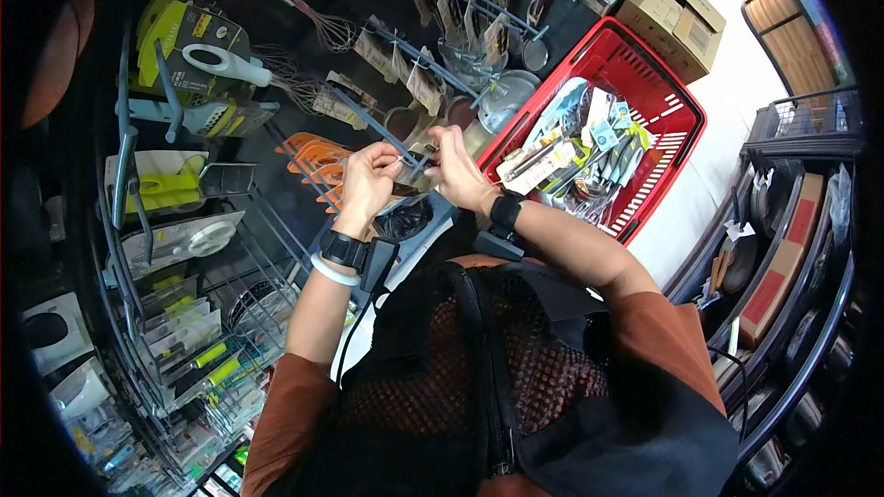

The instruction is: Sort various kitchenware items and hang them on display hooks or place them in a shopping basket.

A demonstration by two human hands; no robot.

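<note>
Both my hands are at the front end of a blue-grey display hook (373, 120). My left hand (366, 182) is closed in a pinch beside the hook's tip; what its fingers hold is too small to name. On the hook's other side, my right hand (458, 170) has its thumb and fingers bent together at a small shiny item, whose kind I cannot make out. Carded utensils (341, 107) hang further back on this hook. Orange slotted utensils (318, 164) hang just left of my left hand.
A red shopping basket (677, 97), holding many packaged utensils, stands to my right. Behind it is an open cardboard box (677, 23). Whisks (330, 29) and green-handled tools (175, 186) hang on protruding hooks to the left. Curved shelves with pans (737, 262) line the right side.
</note>
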